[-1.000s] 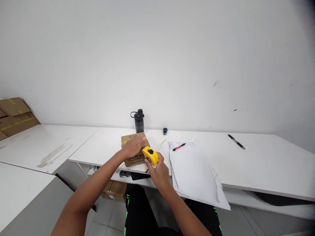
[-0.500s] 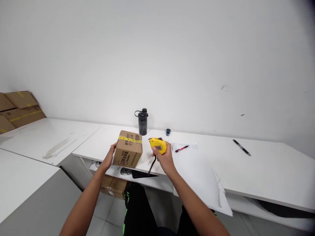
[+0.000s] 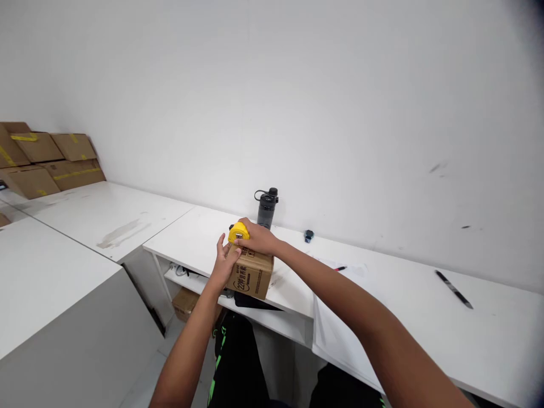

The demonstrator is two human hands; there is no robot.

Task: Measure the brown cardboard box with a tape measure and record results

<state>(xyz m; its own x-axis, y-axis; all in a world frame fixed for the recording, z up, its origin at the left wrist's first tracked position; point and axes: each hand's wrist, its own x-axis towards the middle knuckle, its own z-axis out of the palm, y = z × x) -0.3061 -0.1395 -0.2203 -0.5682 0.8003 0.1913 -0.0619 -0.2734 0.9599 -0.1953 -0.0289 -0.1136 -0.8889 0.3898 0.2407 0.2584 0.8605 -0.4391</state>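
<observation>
A small brown cardboard box [image 3: 250, 276] with dark printing stands at the front edge of the white desk. At its left upper edge is my left hand [image 3: 224, 265], closed on the box, thumb by the top edge; some of its fingers are behind the box. My right hand [image 3: 260, 237] grips a yellow tape measure [image 3: 238, 232] above the box's top left corner, close to the left fingertips. The right forearm crosses over the desk. Whether any blade is pulled out of the tape measure, I cannot tell.
Behind the box stands a dark shaker bottle [image 3: 266, 208]. A watch [image 3: 308, 236], a black pen [image 3: 454, 289] and white paper sheets [image 3: 340, 337] with a red pen [image 3: 340, 268] lie rightward. Several cartons [image 3: 72, 170] are stacked far left. Under the desktop runs a shelf [image 3: 293, 327].
My right hand has carried the tape measure left, from beside the box to over its top left corner. My left hand has moved up the box's side. The view has shifted.
</observation>
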